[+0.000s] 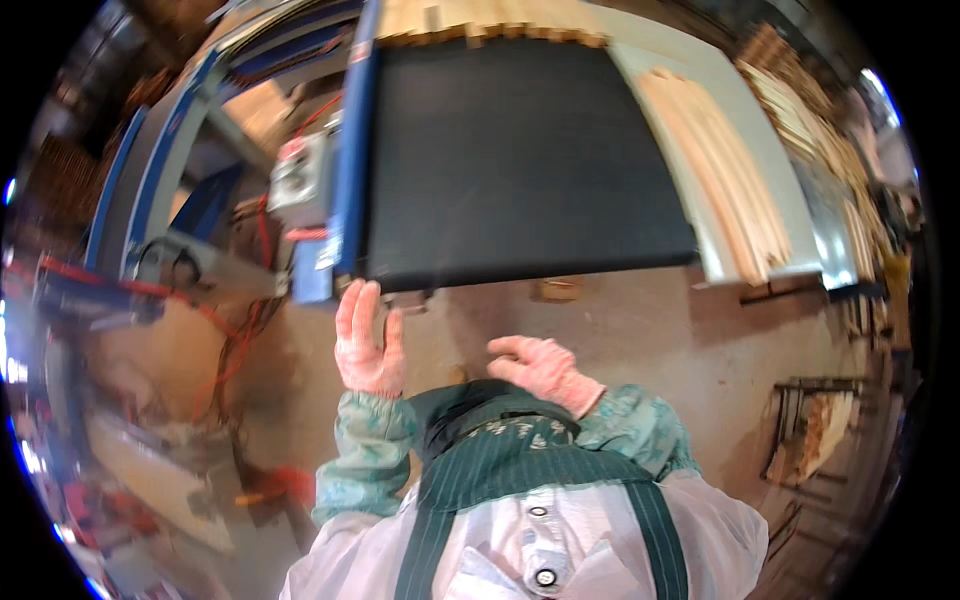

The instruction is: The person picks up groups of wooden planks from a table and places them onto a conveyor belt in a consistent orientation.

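Left: grey control box (300, 180) is mounted beside a blue rail (355, 150); red cables (240, 345) are strung below it, so sideways room for the left elbow is judged limited there.

Left hand (370, 345), gloved, is held palm-flat with fingers extended and thumb spread; nothing is gripped. Fingertips are placed at the near left corner of the black belt (520, 170); whether contact is made cannot be told.

Centre: belt is bounded by the blue rail on its left and by a straight near edge. Row of wood strips (490, 22) is lined up at the far end, ends uneven, well apart from both hands. Step is judged a pause between pieces, with no wood in hand. For any pickup, a long forward reach or wood brought nearer would be needed.

Right hand (545, 370), gloved, is held loosely spread in front of the waist, fingers pointed left; nothing is held. Floor (620, 330) shows between it and the belt edge, so forward travel looks unobstructed.

Right: long wood strips (715, 170) are laid lengthwise on a pale side table (718, 262); its near corner would need to be cleared by the right arm.
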The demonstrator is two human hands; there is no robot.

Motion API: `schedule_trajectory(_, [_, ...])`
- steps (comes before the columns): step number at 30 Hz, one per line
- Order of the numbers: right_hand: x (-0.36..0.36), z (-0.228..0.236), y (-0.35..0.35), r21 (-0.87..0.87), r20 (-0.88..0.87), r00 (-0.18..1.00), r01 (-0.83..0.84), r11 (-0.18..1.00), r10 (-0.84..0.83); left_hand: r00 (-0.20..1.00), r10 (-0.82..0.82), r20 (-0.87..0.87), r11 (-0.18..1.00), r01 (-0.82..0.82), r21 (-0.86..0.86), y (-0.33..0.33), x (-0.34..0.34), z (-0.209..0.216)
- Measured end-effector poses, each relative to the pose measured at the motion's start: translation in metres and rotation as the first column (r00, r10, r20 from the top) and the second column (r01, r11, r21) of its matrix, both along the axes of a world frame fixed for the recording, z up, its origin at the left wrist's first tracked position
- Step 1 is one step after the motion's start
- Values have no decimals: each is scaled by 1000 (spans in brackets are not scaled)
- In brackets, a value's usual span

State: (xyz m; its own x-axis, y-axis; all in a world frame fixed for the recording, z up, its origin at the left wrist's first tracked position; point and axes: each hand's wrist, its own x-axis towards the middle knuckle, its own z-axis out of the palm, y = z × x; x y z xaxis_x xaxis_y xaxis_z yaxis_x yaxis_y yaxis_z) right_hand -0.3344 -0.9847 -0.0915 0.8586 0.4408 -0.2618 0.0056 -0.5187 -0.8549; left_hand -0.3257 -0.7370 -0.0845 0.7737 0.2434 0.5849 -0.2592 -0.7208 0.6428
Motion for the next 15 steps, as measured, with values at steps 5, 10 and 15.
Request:
schedule_trajectory(5, [-18,-11,-117,21,-114,987,115,993,-112,946,-323,-33,946,324,18,-151,4,-7])
schedule_trajectory(10, [-63,-46,-271,21,-41,889,457,889,-456,807,-586,-72,807,589,41,-310,10,6])
schedule_trajectory(15, [-77,-33,-374,150,-292,631,773,617,-719,669,-730,-139,662,743,102,-406,22,15])
